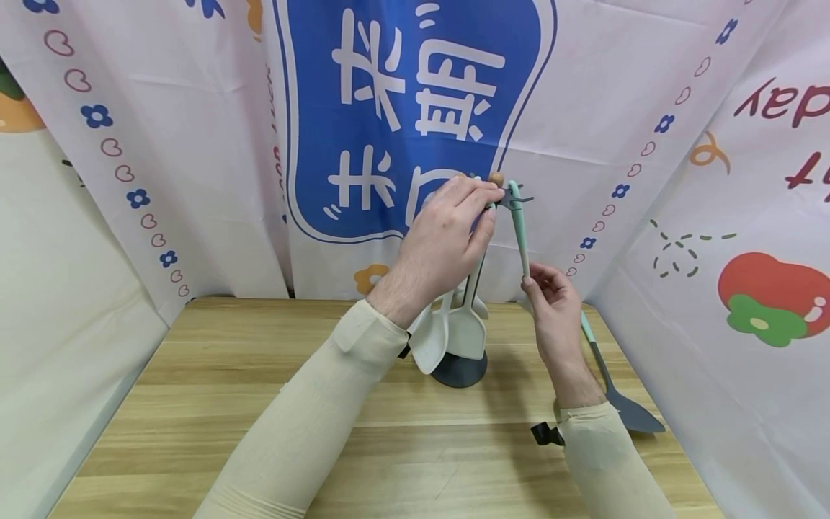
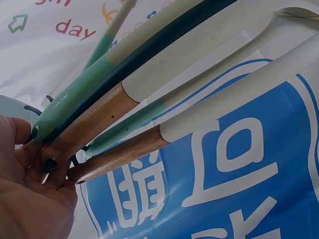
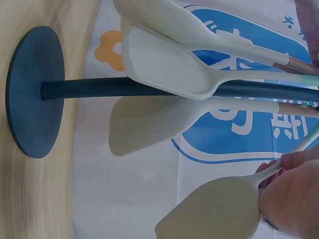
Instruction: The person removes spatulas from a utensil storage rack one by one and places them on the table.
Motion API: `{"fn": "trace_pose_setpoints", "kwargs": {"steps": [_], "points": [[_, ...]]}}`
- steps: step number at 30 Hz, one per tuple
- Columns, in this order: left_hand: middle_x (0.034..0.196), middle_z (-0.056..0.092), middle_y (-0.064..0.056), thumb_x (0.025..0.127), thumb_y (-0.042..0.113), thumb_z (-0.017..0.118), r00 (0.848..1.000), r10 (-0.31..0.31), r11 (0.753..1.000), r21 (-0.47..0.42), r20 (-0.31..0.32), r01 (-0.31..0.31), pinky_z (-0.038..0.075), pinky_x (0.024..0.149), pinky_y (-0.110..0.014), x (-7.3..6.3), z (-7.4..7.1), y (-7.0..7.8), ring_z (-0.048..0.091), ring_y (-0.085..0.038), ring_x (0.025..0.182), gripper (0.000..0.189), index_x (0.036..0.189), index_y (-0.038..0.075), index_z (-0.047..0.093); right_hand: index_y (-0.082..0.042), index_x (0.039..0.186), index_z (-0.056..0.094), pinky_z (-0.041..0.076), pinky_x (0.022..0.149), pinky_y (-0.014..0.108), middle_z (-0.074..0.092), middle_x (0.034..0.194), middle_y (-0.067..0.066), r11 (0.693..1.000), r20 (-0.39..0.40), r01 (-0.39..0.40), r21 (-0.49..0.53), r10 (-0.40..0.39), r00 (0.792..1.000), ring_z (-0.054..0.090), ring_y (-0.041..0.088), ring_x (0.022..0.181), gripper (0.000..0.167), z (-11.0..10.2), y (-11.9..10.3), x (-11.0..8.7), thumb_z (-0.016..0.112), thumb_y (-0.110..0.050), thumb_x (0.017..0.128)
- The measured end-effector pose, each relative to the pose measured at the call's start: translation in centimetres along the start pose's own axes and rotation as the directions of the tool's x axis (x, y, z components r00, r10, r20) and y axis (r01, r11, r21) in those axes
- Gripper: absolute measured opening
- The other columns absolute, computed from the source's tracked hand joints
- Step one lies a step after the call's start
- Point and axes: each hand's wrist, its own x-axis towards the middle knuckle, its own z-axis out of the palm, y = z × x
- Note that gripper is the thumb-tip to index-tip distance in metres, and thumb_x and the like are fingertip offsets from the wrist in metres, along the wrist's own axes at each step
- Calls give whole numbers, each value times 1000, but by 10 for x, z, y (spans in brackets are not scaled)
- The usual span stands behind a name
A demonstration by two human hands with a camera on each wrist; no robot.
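A dark utensil stand (image 3: 36, 92) with a round base holds several cream-headed utensils hanging from hooks at its top. In the head view my left hand (image 1: 447, 234) grips the stand's top, fingers among the handle ends; in the left wrist view these are wooden handles (image 2: 97, 114) and mint ones. My right hand (image 1: 554, 306) pinches the shaft of a spatula with a mint handle (image 1: 520, 231), whose upper end is right at a hook. Below that hand, in the right wrist view, shows the spatula's wide cream head (image 3: 214, 209).
On the wooden table (image 1: 259, 404), a dark-headed turner (image 1: 632, 414) with a mint handle lies at the right, partly behind the right forearm. Printed cloth (image 1: 214, 130) hangs close behind the stand and along both sides.
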Motion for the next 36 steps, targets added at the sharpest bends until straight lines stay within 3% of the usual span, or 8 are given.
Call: {"fn": "trace_pose_setpoints", "kwargs": {"steps": [9, 17, 24, 30, 36], "points": [[160, 73, -7, 125, 23, 52, 1000, 6, 1000, 2, -2, -6, 45, 142, -42, 1, 1, -1, 63, -27, 154, 41, 158, 11, 72, -1, 141, 72, 65, 104, 17, 72, 121, -8, 1000, -11, 5, 15, -4, 1000, 72, 6, 111, 24, -1, 0, 0, 64, 2, 118], [160, 74, -8, 125, 23, 51, 1000, 11, 1000, 10, -2, -11, 43, 143, -40, 1, 1, -1, 63, -28, 155, 41, 157, 10, 73, -1, 140, 69, 66, 100, 19, 76, 115, -4, 995, -37, 46, 90, -43, 998, 73, 9, 108, 22, -5, -2, 4, 61, -2, 120], [161, 74, -8, 125, 23, 51, 1000, 8, 1000, 13, -6, -8, 43, 143, -40, 1, 0, -1, 64, -27, 154, 41, 157, 10, 73, -2, 141, 71, 66, 102, 20, 73, 121, -1, 994, -20, 108, 32, -108, 994, 72, 14, 113, 23, -4, -8, 2, 62, -1, 119], [162, 73, -8, 125, 23, 51, 1000, 4, 1000, 13, 2, -4, 42, 144, -40, 1, 1, -1, 63, -27, 155, 41, 158, 11, 72, -3, 142, 70, 66, 103, 20, 74, 118, -5, 997, -30, 80, 22, -79, 996, 72, 11, 113, 23, -5, -8, 1, 63, -2, 119], [161, 73, -8, 125, 23, 51, 1000, 6, 1000, 14, 1, -6, 45, 142, -40, 0, 1, -1, 64, -27, 152, 41, 158, 10, 72, -3, 143, 69, 65, 104, 19, 72, 125, -1, 998, -26, 53, -18, -54, 998, 72, 10, 115, 25, -8, -8, 0, 65, -2, 118]]}}
